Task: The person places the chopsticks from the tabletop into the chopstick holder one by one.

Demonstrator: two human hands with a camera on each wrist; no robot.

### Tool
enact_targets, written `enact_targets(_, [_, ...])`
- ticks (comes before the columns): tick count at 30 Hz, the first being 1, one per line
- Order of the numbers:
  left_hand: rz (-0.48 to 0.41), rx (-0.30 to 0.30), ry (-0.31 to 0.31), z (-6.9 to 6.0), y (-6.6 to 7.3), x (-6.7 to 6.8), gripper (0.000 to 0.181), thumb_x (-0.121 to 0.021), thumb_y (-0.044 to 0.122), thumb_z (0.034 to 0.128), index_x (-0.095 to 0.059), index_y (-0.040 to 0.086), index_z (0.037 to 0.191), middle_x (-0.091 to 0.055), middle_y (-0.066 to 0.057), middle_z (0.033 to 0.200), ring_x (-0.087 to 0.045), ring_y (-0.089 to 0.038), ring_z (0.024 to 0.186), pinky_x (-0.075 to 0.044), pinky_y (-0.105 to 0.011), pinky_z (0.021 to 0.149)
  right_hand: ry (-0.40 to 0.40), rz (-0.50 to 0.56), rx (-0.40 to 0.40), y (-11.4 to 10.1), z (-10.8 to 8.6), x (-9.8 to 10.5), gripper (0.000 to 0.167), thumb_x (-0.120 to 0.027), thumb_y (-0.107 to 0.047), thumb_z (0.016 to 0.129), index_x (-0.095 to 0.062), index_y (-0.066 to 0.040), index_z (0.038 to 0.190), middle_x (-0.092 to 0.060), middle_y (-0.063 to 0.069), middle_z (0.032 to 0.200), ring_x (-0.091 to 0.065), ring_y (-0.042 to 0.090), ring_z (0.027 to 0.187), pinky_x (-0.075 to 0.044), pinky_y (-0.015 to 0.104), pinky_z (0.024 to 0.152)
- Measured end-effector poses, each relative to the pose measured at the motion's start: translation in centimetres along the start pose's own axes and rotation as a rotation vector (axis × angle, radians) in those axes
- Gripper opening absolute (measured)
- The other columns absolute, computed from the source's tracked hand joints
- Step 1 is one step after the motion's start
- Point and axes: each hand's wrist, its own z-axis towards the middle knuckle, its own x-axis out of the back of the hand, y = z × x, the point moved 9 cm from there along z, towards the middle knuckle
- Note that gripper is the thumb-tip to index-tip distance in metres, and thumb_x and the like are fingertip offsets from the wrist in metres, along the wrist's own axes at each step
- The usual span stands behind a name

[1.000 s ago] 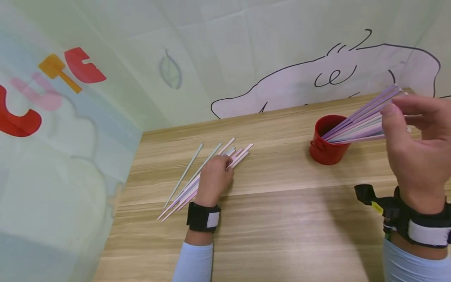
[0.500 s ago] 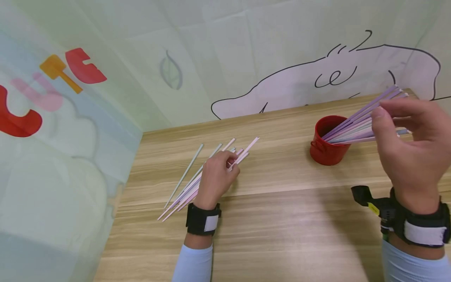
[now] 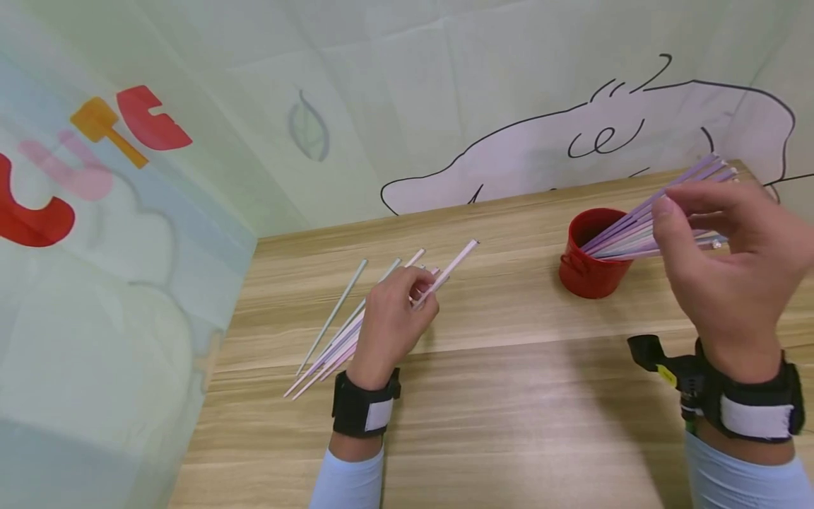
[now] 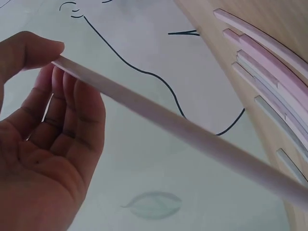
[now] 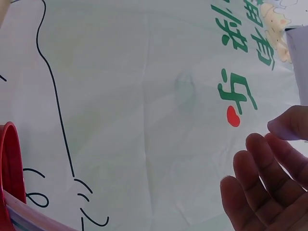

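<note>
In the head view my left hand (image 3: 396, 318) pinches a pale pink chopstick (image 3: 459, 259) between thumb and fingertips, tilted up to the right above the pile. The left wrist view shows the chopstick (image 4: 163, 118) running out from the thumb and fingers. Beneath and left of this hand lie several pastel chopsticks (image 3: 340, 351), partly hidden by it. My right hand (image 3: 740, 272), fingers loosely bent and holding nothing, is beside a red bucket (image 3: 591, 277) and covers part of the purple, pink and white chopsticks (image 3: 626, 233) leaning in it. In the right wrist view the hand (image 5: 269, 183) has nothing between its fingers.
A single green chopstick (image 3: 332, 316) lies left of the pile. The wooden table (image 3: 496, 410) meets printed wall cloth (image 3: 407, 120) at the back and left. Both wrists wear black straps; a small black camera (image 3: 661, 357) juts from the right one.
My left hand has raised a pink chopstick from the pile, its end shifting up and right. My right hand has drifted left toward the bucket, still holding nothing.
</note>
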Motion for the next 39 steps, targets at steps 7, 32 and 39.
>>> enact_targets(7, [-0.055,-0.073,0.037,0.0,1.2,0.6,0.018,-0.072,0.001,0.0837,-0.071,0.008,0.1,-0.066,-0.001,0.088,-0.06,-0.011,0.076,-0.052,-0.025,0.065,0.006,0.057,0.021,0.0,-0.1,-0.6,0.021,-0.075,-0.007,0.082,-0.074,0.013,0.089,-0.072,0.021,0.085,-0.063,0.003,0.079,-0.05,0.013,0.075])
enact_targets(32, [-0.238,-0.343,0.117,-0.5,5.9,0.9,0.011,-0.072,0.003,0.0863,-0.069,0.005,0.097,-0.066,-0.003,0.086,-0.063,-0.012,0.075,-0.053,-0.019,0.068,-0.448,0.056,0.114,-1.6,-2.3,-5.7,0.023,-0.077,-0.001,0.08,-0.076,0.002,0.103,-0.074,0.009,0.091,-0.064,-0.002,0.082,-0.05,0.012,0.075])
enact_targets(39, [-0.258,-0.389,0.134,-0.6,6.9,1.0,0.01,-0.072,0.004,0.0875,-0.07,0.005,0.098,-0.067,-0.003,0.088,-0.063,-0.011,0.077,-0.053,-0.019,0.07,-0.544,0.168,0.069,-2.1,-3.2,-7.0,0.039,-0.083,0.012,0.07,-0.076,0.0,0.107,-0.075,0.008,0.095,-0.067,0.003,0.076,-0.054,0.014,0.072])
